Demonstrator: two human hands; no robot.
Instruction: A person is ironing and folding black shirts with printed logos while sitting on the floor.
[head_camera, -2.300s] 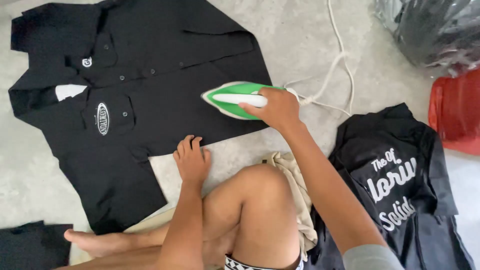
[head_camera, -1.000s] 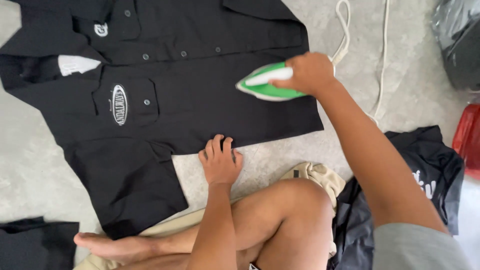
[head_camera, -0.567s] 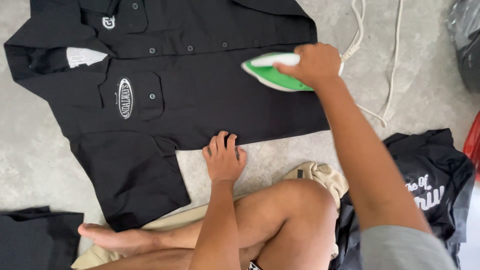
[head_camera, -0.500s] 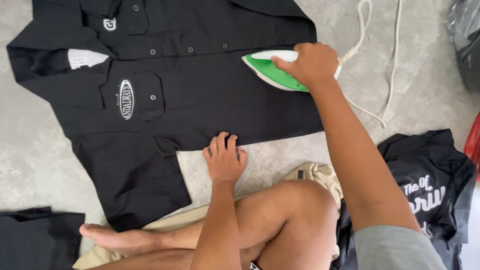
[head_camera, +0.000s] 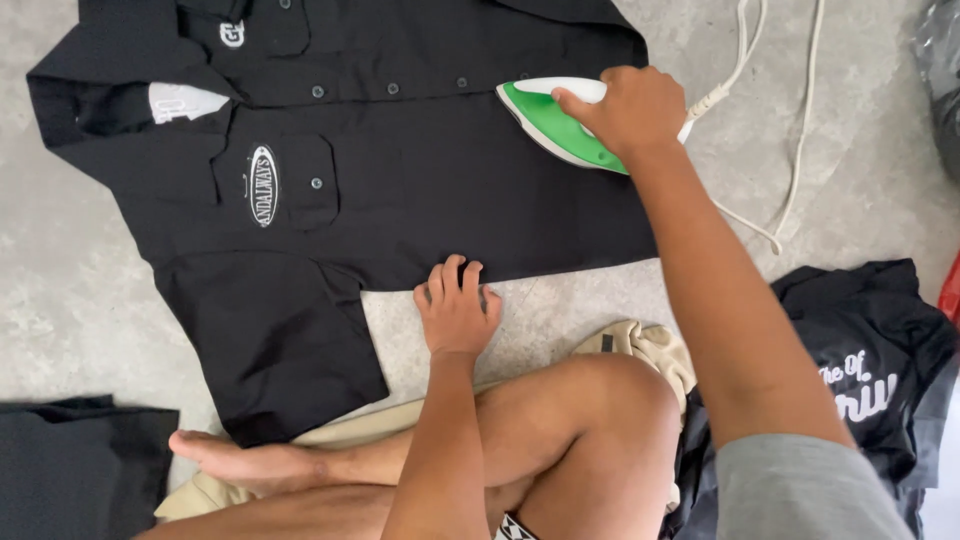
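Note:
A black short-sleeved button shirt (head_camera: 400, 190) lies spread flat on the grey floor, collar to the left, with an oval patch on its chest pocket. My right hand (head_camera: 625, 105) grips the white handle of a green and white iron (head_camera: 555, 125), which rests on the shirt near its right side. My left hand (head_camera: 457, 310) lies palm down at the shirt's near edge, fingertips pressing the fabric. My crossed bare legs (head_camera: 540, 440) fill the bottom of the view.
The iron's white cord (head_camera: 790, 130) loops over the floor at the upper right. A black printed T-shirt (head_camera: 870, 370) lies crumpled at the right, a folded dark garment (head_camera: 70, 470) at the bottom left, a beige cloth (head_camera: 650, 345) under my knee.
My right hand has slid the iron from the shirt's lower right edge up and across its front. My left hand stayed at the hem. The view shifted slightly.

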